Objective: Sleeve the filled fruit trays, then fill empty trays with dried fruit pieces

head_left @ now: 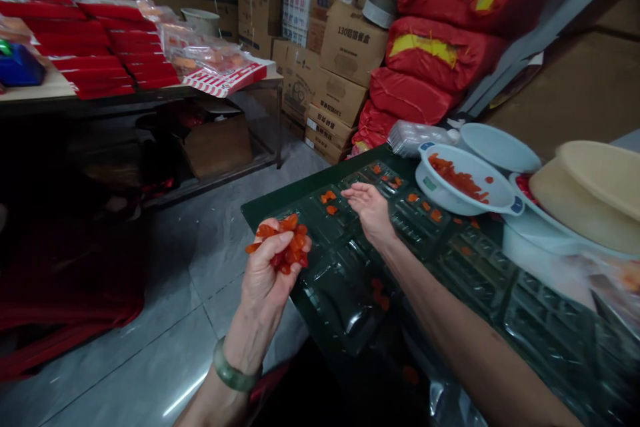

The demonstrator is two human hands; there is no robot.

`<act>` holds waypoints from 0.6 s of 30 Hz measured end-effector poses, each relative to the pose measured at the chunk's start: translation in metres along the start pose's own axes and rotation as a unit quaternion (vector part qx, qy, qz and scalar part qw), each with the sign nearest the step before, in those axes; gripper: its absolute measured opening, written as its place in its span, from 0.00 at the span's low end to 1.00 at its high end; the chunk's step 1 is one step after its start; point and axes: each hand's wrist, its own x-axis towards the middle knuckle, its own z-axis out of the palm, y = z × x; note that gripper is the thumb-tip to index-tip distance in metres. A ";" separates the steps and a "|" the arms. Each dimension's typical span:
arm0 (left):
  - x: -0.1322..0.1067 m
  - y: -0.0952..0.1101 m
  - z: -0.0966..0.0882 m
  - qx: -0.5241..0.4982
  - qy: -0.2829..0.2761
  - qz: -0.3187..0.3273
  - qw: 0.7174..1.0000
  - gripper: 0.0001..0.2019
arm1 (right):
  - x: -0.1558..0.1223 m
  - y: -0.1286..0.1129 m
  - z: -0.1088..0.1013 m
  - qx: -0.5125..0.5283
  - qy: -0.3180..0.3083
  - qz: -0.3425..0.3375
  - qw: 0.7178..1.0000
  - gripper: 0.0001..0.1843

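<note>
My left hand (265,273) is raised over the grey floor, its fingers curled around a clump of glossy orange-red fruit pieces (284,245). A pale green bangle (233,373) circles that wrist. My right hand (370,210) hovers palm down above a dark green plastic blister tray (345,267), fingers apart and nothing visible in them. Loose orange pieces (329,197) lie scattered in the tray's cavities. Just beyond that hand stands a white handled strainer bowl (463,197) holding more orange pieces.
Pale bowls and a beige basin (590,197) crowd the right side. Red sacks (440,53) and stacked cardboard boxes (340,73) rise behind. A table (50,90) of red packets stands at the back left. Grey floor tiles (165,320) lie below on the left.
</note>
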 end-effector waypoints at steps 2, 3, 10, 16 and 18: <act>-0.001 -0.001 0.001 -0.003 -0.004 0.000 1.000 0.16 | -0.007 0.001 0.003 -0.041 -0.014 -0.006 0.999 0.11; -0.001 -0.001 0.001 -0.004 -0.008 0.001 1.000 0.16 | -0.009 0.000 0.005 -0.056 -0.017 -0.010 0.998 0.10; 0.000 0.001 -0.002 0.011 -0.007 0.013 1.000 0.16 | -0.013 0.000 0.017 -0.490 -0.086 -0.121 0.859 0.05; 0.003 0.005 -0.006 0.009 -0.009 0.017 1.000 0.16 | 0.001 -0.007 -0.009 -0.479 -0.049 -0.111 0.869 0.11; 0.003 0.004 -0.006 0.010 -0.006 0.017 1.000 0.16 | 0.000 -0.009 -0.022 -0.492 -0.068 -0.107 0.861 0.10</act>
